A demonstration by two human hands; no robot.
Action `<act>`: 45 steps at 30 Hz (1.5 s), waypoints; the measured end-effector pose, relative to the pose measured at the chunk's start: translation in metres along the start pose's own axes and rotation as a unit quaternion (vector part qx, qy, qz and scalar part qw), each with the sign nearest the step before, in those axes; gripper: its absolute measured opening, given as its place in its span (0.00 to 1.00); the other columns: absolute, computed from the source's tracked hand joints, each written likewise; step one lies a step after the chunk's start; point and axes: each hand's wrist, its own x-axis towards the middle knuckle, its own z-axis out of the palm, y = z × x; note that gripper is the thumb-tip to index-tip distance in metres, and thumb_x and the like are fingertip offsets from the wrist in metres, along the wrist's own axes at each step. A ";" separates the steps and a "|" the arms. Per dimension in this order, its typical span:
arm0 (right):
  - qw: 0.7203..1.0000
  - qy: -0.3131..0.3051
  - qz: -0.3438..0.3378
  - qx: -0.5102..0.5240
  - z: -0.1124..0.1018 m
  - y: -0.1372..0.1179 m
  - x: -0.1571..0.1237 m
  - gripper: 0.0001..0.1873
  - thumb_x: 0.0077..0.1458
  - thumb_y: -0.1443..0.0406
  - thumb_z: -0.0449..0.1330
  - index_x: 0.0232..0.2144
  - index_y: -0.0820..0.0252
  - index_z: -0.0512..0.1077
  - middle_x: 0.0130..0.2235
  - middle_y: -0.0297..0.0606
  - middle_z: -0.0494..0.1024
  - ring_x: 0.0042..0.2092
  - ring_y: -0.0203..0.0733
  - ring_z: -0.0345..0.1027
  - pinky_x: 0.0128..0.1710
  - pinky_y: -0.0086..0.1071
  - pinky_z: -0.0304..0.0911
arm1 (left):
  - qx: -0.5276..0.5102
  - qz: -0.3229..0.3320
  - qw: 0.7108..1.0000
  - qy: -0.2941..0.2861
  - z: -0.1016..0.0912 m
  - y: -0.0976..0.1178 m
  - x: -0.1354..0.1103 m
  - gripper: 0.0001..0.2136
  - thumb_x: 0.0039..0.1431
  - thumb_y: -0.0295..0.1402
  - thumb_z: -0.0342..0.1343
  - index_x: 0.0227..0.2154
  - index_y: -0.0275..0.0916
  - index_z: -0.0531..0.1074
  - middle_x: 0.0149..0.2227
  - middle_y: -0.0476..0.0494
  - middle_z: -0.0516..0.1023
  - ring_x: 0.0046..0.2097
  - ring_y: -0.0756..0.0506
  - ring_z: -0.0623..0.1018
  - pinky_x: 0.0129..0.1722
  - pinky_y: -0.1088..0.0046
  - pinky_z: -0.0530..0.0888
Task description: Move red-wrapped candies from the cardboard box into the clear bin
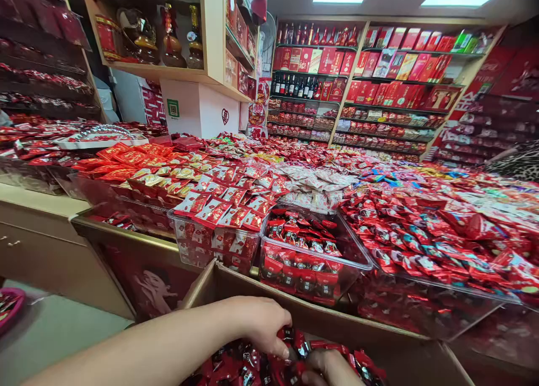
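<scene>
My left hand (261,322) reaches from the lower left into an open cardboard box (320,314) at the bottom of the view, its fingers curled down over a heap of small red and black wrapped candies (248,369). My right hand (330,369) shows only partly at the bottom edge, fingers bent among the same candies. Just beyond the box stands a clear plastic bin (314,262), partly filled with the same red and black packets.
A wide counter holds several clear bins heaped with red wrapped sweets (421,217). Shelves of red gift boxes and bottles (357,77) line the back wall. A wooden counter (37,229) stands at left, with a pink basket (10,307) at the left edge.
</scene>
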 end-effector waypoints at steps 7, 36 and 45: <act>0.944 0.038 -0.036 0.327 -0.056 -0.050 -0.015 0.15 0.48 0.56 0.53 0.23 0.63 0.66 0.22 0.33 0.68 0.24 0.33 0.58 0.25 0.27 0.54 | -0.270 0.071 0.959 0.043 0.000 0.011 0.011 0.15 0.48 0.37 0.50 0.40 0.38 0.67 0.35 0.42 0.74 0.33 0.45 0.74 0.28 0.72 0.67; 0.920 0.333 -0.151 0.141 -0.120 -0.111 -0.044 0.07 0.45 0.62 0.57 0.30 0.57 0.68 0.26 0.35 0.75 0.27 0.38 0.67 0.25 0.26 0.63 | -0.065 0.078 0.995 -0.024 -0.001 0.013 0.002 0.18 0.44 0.42 0.54 0.39 0.39 0.69 0.32 0.45 0.75 0.31 0.47 0.72 0.24 0.76 0.64; 0.940 0.235 -0.193 -0.158 -0.188 -0.146 0.051 0.10 0.49 0.63 0.52 0.31 0.59 0.72 0.26 0.35 0.75 0.27 0.37 0.66 0.28 0.29 0.59 | -0.007 0.055 0.998 -0.039 -0.001 0.012 0.002 0.18 0.45 0.41 0.53 0.40 0.40 0.69 0.33 0.43 0.75 0.31 0.45 0.72 0.22 0.76 0.62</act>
